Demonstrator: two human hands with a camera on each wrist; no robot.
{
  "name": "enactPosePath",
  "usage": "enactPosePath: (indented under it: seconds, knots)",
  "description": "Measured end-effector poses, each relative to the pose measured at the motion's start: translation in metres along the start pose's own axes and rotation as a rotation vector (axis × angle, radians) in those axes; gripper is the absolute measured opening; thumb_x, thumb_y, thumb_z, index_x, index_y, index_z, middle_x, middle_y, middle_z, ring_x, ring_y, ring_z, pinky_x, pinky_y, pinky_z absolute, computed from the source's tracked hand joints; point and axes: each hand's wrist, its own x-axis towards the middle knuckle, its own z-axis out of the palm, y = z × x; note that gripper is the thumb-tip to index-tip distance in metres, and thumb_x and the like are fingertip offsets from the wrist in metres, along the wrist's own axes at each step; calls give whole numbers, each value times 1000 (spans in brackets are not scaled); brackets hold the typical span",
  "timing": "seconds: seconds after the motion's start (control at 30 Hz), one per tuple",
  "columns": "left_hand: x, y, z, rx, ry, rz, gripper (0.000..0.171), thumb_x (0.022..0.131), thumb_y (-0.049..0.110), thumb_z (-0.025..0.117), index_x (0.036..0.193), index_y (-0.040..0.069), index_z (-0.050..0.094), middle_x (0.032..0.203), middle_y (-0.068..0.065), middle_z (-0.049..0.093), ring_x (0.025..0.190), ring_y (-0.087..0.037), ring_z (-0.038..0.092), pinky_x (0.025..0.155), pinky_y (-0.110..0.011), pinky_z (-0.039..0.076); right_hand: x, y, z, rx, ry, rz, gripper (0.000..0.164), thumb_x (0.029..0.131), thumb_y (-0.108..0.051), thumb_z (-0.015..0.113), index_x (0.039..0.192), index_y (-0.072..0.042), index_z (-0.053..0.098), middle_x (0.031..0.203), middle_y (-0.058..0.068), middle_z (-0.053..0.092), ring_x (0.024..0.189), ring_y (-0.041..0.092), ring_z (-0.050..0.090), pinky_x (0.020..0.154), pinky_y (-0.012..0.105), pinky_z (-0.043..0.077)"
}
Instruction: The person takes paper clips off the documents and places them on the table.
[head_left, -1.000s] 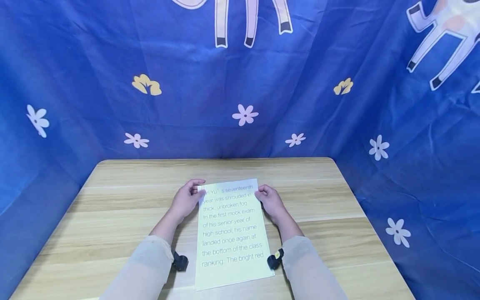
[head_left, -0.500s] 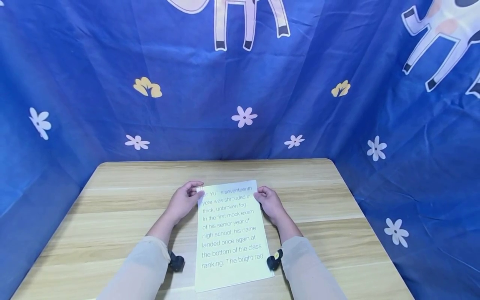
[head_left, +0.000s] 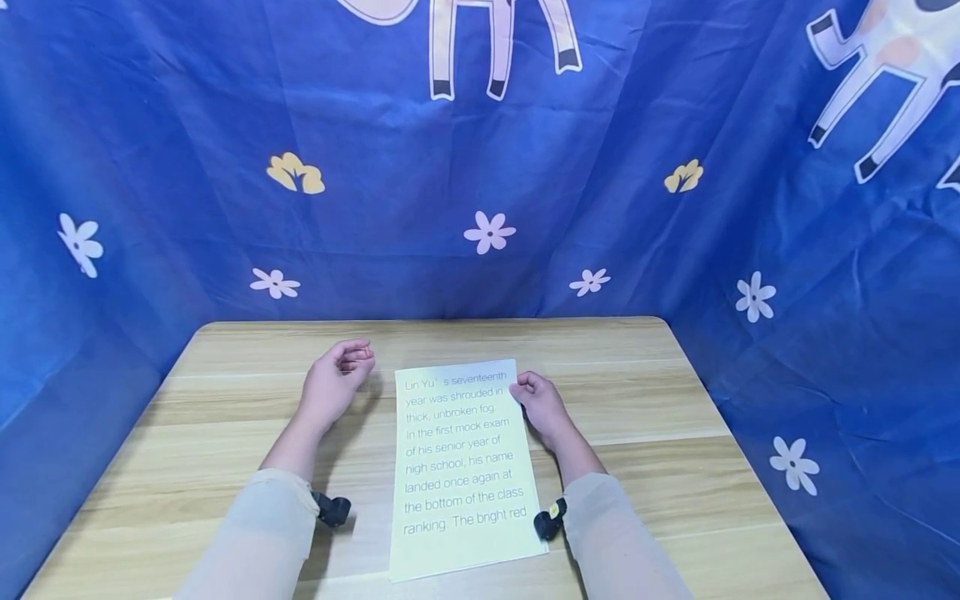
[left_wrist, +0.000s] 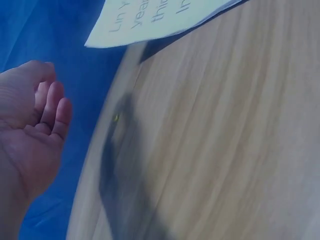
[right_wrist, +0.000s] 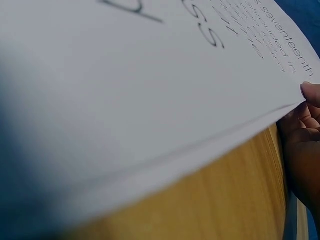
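Pale printed sheets of paper [head_left: 465, 467], with large black text, lie at a slight slant in front of me. My right hand [head_left: 542, 404] pinches their upper right edge; in the right wrist view the thumb [right_wrist: 311, 93] lies on top and the curled fingers are below. My left hand [head_left: 341, 379] is raised off the upper left corner, apart from the paper. Its thumb and forefinger pinch a thin orange-tinted paper clip [head_left: 366, 351], mostly hidden by the fingertips. In the left wrist view the hand [left_wrist: 35, 130] shows its palm, the other fingers bent.
The light wooden table [head_left: 660, 500] has rounded far corners. Blue cloth [head_left: 390, 183] printed with flowers and animals hangs behind it and at both sides. A small black wrist camera [head_left: 333, 510] is on the left wrist, another camera [head_left: 550, 521] on the right.
My left hand has left the paper's upper left corner and moved left and away, taking the paper clip off that corner. The right hand keeps its hold on the right edge.
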Motion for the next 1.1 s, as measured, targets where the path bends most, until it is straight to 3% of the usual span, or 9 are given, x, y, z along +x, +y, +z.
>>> enactPosePath:
  seconds: [0.13, 0.3, 0.37, 0.73, 1.1]
  knots:
    - [1, -4, -4, 29, -4, -6, 41, 106, 19, 70, 146, 10, 64, 133, -16, 76, 106, -3, 67, 94, -11, 55, 0, -1, -2, 11, -2, 5, 11, 109, -13, 62, 112, -4, 67, 98, 5, 79, 85, 14, 72, 82, 26, 59]
    - [0, -11, -3, 98, -70, -33, 43, 107, 23, 70, 146, 7, 64, 143, -22, 66, 125, -37, 68, 112, -52, 56, 0, -2, -1, 25, -6, 1, 12, 109, -12, 61, 113, -2, 67, 100, 6, 80, 86, 14, 73, 84, 27, 59]
    - [0, -14, -1, 131, -99, -35, 43, 106, 23, 71, 145, 6, 64, 146, -25, 61, 127, -43, 66, 112, -59, 54, 0, -2, -1, 28, -7, 3, 12, 109, -12, 61, 113, -2, 67, 100, 6, 80, 86, 13, 73, 83, 26, 59]
    - [2, -27, 9, 248, -209, 3, 38, 102, 22, 76, 136, 7, 71, 148, -28, 56, 133, -48, 60, 116, -65, 48, 1, 0, 1, 47, -2, 2, 11, 109, -12, 61, 111, -3, 67, 99, 5, 80, 85, 13, 74, 82, 26, 59]
    - [7, -28, 9, 312, -250, 12, 40, 101, 24, 78, 135, 4, 73, 149, -29, 58, 139, -49, 54, 122, -67, 42, 2, 1, -1, 47, 9, -3, 12, 109, -12, 61, 111, -2, 67, 100, 6, 81, 85, 13, 73, 82, 26, 59]
